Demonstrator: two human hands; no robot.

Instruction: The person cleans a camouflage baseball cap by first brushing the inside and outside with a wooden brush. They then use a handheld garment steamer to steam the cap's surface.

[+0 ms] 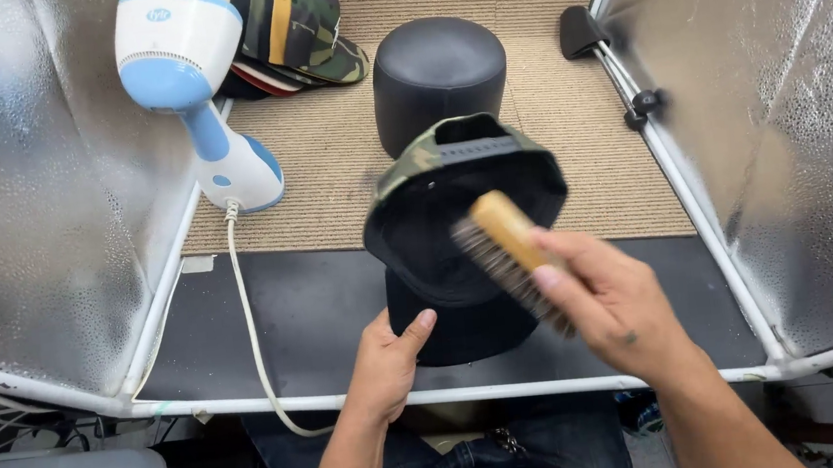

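My left hand (387,357) grips the black brim of a camouflage cap (436,232), holding it tilted so its dark inside faces me. My right hand (613,302) holds a wooden brush (508,246) with brown bristles, pressed against the inside of the cap near its right edge. The cap's adjustment strap shows at the top of the opening.
A black cylindrical hat form (437,72) stands on the tan mat behind the cap. A blue and white handheld steamer (187,83) stands at the left, its cord (251,319) trailing over the front rail. Several stacked caps (293,29) lie at the back. Silver reflective panels (30,177) wall both sides.
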